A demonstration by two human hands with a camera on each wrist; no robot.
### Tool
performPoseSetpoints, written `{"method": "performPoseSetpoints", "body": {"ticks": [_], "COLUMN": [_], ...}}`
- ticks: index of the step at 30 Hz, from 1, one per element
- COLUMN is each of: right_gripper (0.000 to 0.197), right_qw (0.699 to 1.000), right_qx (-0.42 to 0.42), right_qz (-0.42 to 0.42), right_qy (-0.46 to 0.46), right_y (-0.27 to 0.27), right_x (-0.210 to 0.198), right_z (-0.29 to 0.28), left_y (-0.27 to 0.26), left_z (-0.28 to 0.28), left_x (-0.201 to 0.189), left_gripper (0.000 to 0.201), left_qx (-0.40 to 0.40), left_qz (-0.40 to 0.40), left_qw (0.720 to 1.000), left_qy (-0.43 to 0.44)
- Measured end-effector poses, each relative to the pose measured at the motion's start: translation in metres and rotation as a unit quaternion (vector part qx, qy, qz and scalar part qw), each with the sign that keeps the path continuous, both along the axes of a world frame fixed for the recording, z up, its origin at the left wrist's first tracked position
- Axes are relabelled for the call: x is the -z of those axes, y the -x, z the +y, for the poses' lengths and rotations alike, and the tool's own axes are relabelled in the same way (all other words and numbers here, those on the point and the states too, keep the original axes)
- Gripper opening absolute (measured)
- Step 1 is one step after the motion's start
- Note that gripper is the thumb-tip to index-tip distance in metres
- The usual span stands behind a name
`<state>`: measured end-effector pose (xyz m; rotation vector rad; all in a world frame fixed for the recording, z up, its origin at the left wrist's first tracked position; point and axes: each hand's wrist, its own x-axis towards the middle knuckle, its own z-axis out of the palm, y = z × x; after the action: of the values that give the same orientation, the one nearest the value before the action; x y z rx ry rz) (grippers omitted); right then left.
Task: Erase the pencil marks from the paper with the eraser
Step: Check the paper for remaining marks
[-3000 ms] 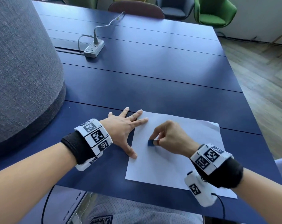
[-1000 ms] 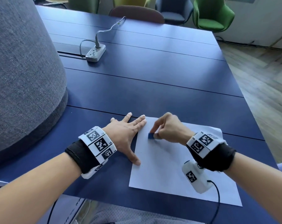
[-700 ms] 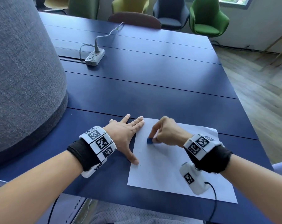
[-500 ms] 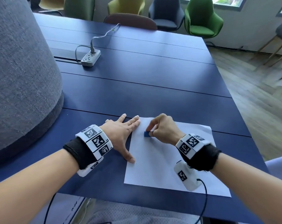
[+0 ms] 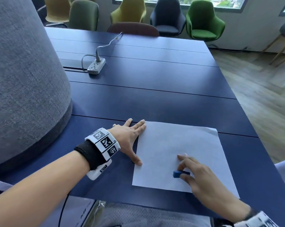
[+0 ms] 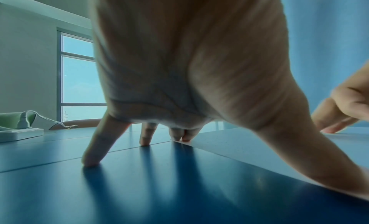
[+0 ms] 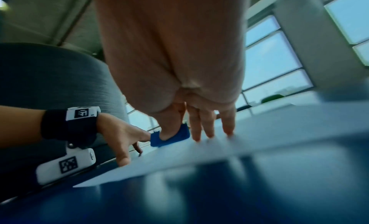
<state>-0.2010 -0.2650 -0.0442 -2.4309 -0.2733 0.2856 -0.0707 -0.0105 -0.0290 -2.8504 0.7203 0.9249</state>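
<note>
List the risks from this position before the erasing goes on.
1. The left hand pins only the paper's left edge with fingertips and thumb; the right side lies free, so hard strokes there may shift or crease it.
2. The right hand holds the small blue eraser only between thumb and one finger, the other fingers stretched out; it may slip out.
3. Any remaining marks are too faint to see, so spots may be missed.

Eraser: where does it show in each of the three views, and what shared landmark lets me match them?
Head: the blue eraser is at lower right, on the paper, pinched by the right hand.
Left wrist: not in view; only the right hand's fingers show at the right edge.
Right wrist: centre, the eraser under the thumb, against the paper.
Shared landmark: the left hand holding down the paper's left edge.
</note>
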Motion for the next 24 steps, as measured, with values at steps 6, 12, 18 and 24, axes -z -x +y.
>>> {"method": "performPoseSetpoints", "body": {"ticks": [6, 12, 18, 24], "right_gripper": [0.03, 0.029, 0.029, 0.032], "right_qw": [0.996, 0.991, 0.991, 0.988], "right_qx": [0.04, 0.065, 0.06, 0.068], "right_qz": [-0.008, -0.011, -0.009, 0.007], "right_qy": [-0.081, -0.113, -0.122, -0.139], "right_y": [0.01, 0.011, 0.012, 0.013], "right_x": [0.023, 0.028, 0.031, 0.031], "right_z": [-0.005, -0.006, -0.008, -0.007], "left_y": [0.002, 0.075, 0.127, 0.107], "left_z": [0.008, -0.033, -0.024, 0.002], "left_x": [-0.006, 0.002, 0.048, 0.048], "left_gripper": [0.126, 0.091, 0.086, 0.087], "left_qx": [-0.012, 0.163, 0.204, 0.105], "left_qz": [0.007, -0.068, -0.109, -0.159], "left_qw": [0.999, 0.984, 0.971, 0.981], "left_qy": [0.029, 0.037, 0.058, 0.043]}}
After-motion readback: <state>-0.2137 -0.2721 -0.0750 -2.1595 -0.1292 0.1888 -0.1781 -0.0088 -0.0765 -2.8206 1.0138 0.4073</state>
